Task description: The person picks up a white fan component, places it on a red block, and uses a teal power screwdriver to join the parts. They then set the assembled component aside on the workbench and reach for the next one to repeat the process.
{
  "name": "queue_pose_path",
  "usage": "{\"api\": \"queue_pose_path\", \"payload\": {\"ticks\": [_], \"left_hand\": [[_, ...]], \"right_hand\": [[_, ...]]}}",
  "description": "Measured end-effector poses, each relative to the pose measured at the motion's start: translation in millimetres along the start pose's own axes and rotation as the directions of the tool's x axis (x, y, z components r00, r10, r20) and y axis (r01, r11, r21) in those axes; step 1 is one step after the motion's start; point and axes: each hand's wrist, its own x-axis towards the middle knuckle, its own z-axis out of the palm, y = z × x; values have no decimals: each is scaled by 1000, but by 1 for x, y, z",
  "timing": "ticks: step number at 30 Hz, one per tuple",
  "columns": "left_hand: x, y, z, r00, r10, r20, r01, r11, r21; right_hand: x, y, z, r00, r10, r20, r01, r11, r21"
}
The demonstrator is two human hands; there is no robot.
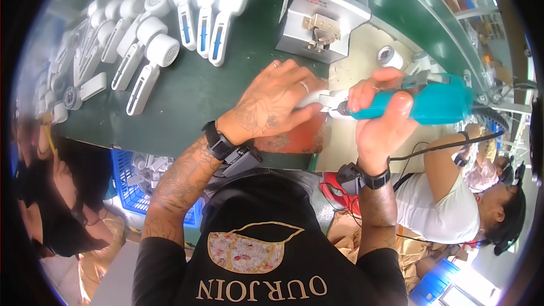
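Note:
My left hand [272, 102] is closed around a white plastic part [315, 100], probably a shower head; the fingers hide much of it. A teal electric screwdriver [442, 103] lies level in my right hand [385, 122], the fingers wrapped round its front end. Its tip points left and meets the white part, or sits right beside it; the exact contact is too small to tell. Beyond my hands stands a silver box-shaped screw feeder [317, 22] with a metal fitting on its front.
Many white shower heads [153, 59] lie in rows on the green table [226, 93] at the left, several with blue strips. More round white parts [390, 56] sit at right. A blue crate [126, 195] of parts is below the table. Co-workers [442, 204] sit on both sides.

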Motion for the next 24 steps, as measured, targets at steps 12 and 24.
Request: {"api": "queue_pose_path", "payload": {"ticks": [12, 24], "left_hand": [[-5, -17, 4, 995, 84, -56, -81, 995, 54], [-23, -7, 7, 957, 250, -149, -233, 965, 119]], "right_hand": [[-14, 41, -11, 996, 77, 45, -87, 951, 296], [-15, 13, 7, 999, 6, -47, 4, 976, 216]]}}
